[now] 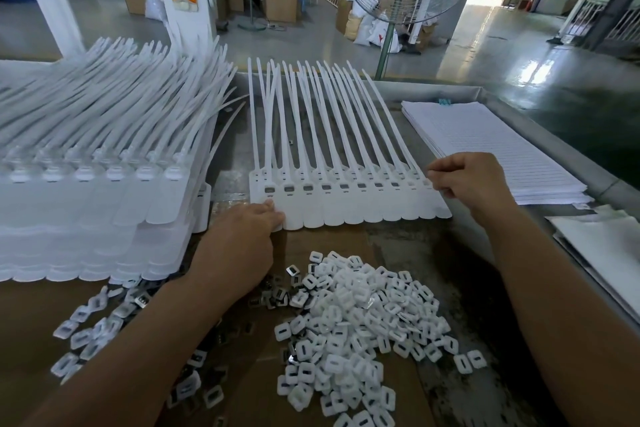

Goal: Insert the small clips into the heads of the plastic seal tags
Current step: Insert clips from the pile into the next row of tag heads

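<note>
- While the left hand [242, 243] rests flat-fingered on the left end of the tags [346, 198], those lie in a row on the worktop [433, 253], tails pointing away.
- The right hand [467, 184] curls at the row's right end, fingertips pinched at the last head; what it grips I cannot tell.
- Loose clips [363, 322] lie heaped between the forearms.
- Another stack [104, 191] of tags stands at left.

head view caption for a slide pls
Left hand rests on a row of seal tags, right hand pinches at its other end, clips heaped nearby.
</note>
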`<state>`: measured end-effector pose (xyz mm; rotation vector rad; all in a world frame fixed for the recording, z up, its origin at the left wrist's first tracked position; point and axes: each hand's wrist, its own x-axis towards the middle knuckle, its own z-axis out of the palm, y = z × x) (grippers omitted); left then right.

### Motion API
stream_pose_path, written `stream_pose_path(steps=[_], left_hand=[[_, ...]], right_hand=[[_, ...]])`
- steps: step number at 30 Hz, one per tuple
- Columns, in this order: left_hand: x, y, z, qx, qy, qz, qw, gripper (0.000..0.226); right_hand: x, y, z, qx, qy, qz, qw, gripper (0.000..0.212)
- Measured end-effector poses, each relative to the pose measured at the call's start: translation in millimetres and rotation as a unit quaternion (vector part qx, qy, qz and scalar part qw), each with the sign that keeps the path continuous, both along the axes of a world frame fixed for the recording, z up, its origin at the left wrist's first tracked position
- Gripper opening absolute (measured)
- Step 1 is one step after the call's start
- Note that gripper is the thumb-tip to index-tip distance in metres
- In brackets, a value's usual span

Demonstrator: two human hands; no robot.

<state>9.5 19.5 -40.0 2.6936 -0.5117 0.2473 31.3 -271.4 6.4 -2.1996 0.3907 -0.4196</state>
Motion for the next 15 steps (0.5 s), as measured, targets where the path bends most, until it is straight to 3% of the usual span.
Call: stream_pose_path(steps=[15], left_hand=[[-1.6, -0.4, -2.0, -0.008, -0.01, 0.001, 1.0, 0.046]], right_hand=[[21.8, 1.9, -21.0, -0.08, 0.097, 0.028, 0.992, 0.024]])
